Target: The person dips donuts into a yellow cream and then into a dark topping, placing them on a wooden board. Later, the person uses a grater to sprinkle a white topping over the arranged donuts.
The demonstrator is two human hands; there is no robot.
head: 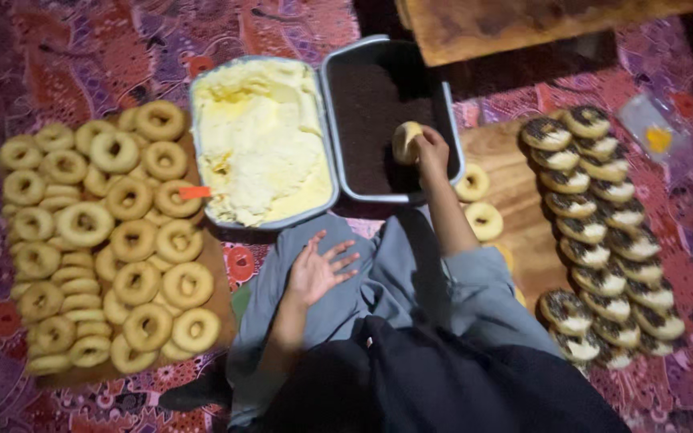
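While the right hand (433, 152) pinches a plain doughnut (405, 141) on edge, fingers closed around its rim, it hangs over the near right part of a metal tray of dark chocolate sprinkles (378, 112), and whether the doughnut touches the sprinkles cannot be told. The left hand (320, 269) lies flat and empty on the person's lap, fingers spread apart on the grey-blue cloth (411, 281). The two hands are well apart.

Just left of the sprinkle tray, touching it side by side, stands a second metal tray filled with pale yellow cream (260, 140); a small orange-handled spreader (195, 192) rests at its near left edge. Farther left, a board carries a heaped pile of plain doughnuts (110, 240).

To the right of the sprinkle tray lies a wooden board (523, 232). Two cream-topped doughnuts (479, 204) sit on its left part, just beside the right forearm. On its right part, rows of sprinkle-topped doughnuts (603, 232) overlap from far to near. A patterned red and purple cloth (106, 56) covers the floor beneath everything.
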